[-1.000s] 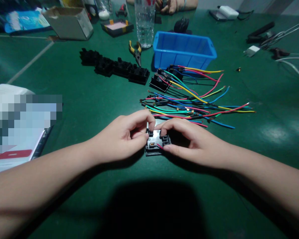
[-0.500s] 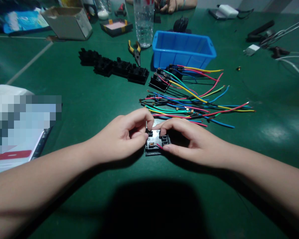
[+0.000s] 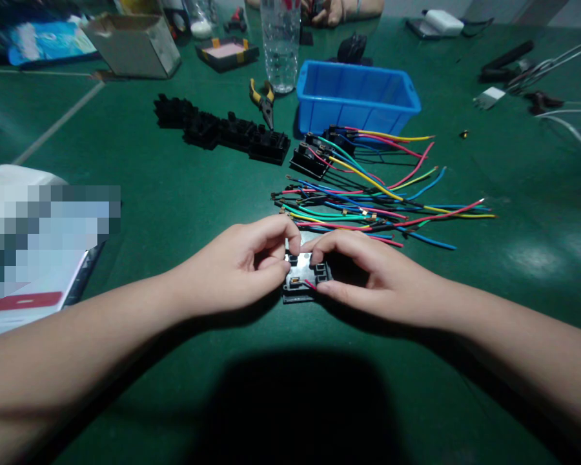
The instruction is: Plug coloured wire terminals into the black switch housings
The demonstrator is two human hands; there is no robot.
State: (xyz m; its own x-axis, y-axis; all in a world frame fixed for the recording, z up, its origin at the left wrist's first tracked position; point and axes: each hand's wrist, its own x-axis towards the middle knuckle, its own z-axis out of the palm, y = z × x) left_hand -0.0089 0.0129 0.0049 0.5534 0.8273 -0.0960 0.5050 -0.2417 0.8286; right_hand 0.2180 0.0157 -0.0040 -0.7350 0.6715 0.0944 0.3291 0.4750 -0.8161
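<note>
A small black plastic socket housing [image 3: 300, 278] sits on the green table [image 3: 184, 394] right in front of me, its slotted side facing up. My left hand [image 3: 259, 258] grips its left edge between thumb and curled fingers. On the opposite edge, my right hand [image 3: 363, 268] is closed with thumb and index finger. A short piece of red wire [image 3: 310, 284] shows on the housing beside my right thumb; its other end is hidden. Just beyond my hands lies a bundle of red, blue, green and yellow wires [image 3: 339, 216] with metal terminals.
Wired black housings [image 3: 312, 161] lie before a blue bin [image 3: 358, 116]. A row of black housings [image 3: 223, 132], yellow-handled pliers [image 3: 264, 103] and a water bottle [image 3: 279, 51] stand further left. A phone-like screen [image 3: 43, 258] is at left, a cardboard box [image 3: 133, 48] behind. Another person's hand [image 3: 329, 11] rests at the far edge.
My left hand has shifted very slightly at the housing's left edge. Both hands otherwise keep their hold, and everything else stays in place.
</note>
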